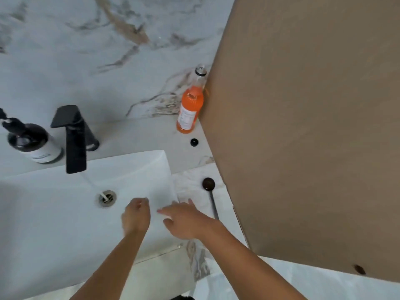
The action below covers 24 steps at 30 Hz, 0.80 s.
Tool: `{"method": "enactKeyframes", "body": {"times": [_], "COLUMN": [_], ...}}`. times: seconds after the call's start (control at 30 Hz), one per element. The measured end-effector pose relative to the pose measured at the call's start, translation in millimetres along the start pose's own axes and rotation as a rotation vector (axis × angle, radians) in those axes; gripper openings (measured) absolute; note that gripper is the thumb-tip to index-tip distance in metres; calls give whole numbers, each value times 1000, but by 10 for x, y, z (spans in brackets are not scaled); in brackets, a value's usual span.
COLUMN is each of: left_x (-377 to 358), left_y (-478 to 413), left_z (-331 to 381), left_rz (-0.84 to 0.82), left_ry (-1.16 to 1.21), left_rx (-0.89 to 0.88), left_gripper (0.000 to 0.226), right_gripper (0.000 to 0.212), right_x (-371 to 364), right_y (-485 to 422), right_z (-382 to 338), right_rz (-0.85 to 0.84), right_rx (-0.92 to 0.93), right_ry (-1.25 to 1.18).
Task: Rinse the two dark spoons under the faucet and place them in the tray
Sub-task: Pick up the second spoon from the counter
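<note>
Single head-mounted wide-angle view looks steeply down, close above the sink (65, 213), counter (134, 135) and both forearms.

Your sink (54, 213) sits at the left, with the faucet (74, 137) behind its back rim and the drain (106, 198) in the basin below the spout. Left of the faucet stands the pump bottle (32, 141). Right of the sink, on the counter (138, 135), lies one spoon (209, 187), bowl away from you. Behind it is a small cap (194, 142), then the open bottle (191, 105), touching the tall panel (313, 126) at the right. Your left hand (136, 215) is over the basin; your right hand (188, 221) is over the sink's right rim, just left of the spoon's handle.
</note>
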<state>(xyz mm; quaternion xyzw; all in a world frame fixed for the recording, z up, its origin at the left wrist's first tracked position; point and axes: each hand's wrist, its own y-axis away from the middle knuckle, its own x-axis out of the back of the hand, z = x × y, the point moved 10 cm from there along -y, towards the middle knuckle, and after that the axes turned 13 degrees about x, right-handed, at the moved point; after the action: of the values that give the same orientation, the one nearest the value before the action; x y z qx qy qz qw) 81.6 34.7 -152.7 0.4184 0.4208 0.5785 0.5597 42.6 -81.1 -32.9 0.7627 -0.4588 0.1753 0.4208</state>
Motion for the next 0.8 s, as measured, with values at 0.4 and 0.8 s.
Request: {"method": "enactKeyframes", "body": {"times": [0.4,0.8], "left_x": [572,795], "left_y": [-415,-180], "left_z": [343,794], "left_rz": [-18,-256], "left_ry": [184,650], "left_rx": [145,240], "left_gripper": [39,38], "right_gripper": [25,40], "right_x": [349,148], "right_y": [691,552], "right_z": [1582,1873], "right_rz": [459,470], "right_rx": [-556,-498], "right_ry": [-52,-327]}}
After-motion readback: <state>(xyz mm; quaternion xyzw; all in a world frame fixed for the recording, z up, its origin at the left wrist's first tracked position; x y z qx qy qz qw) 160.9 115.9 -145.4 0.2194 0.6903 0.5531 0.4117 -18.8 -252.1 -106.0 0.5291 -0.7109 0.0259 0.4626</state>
